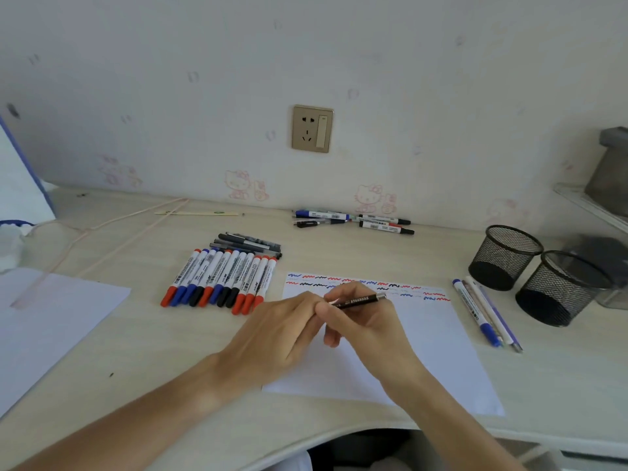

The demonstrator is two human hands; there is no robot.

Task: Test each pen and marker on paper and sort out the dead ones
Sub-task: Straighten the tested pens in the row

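Both hands are gripping one black pen (pixel 360 299) over the test paper (pixel 424 341): left hand (pixel 278 334) pinching its near end, right hand (pixel 360 321) clamping the barrel. Risk: a jerked cap could be marking the sheet or flicking off.

- There is a single view, from a wide-angle camera worn on the person's head, above the near edge of the bench (pixel 560 402).
- It faces forward and down, toward the wall (pixel 441 79) behind the bench.
- The hands sit close under the lens at centre; the wall socket (pixel 312 128) lies straight ahead, farther off.
- The bench spans the full width, its edges bowed by the lens.
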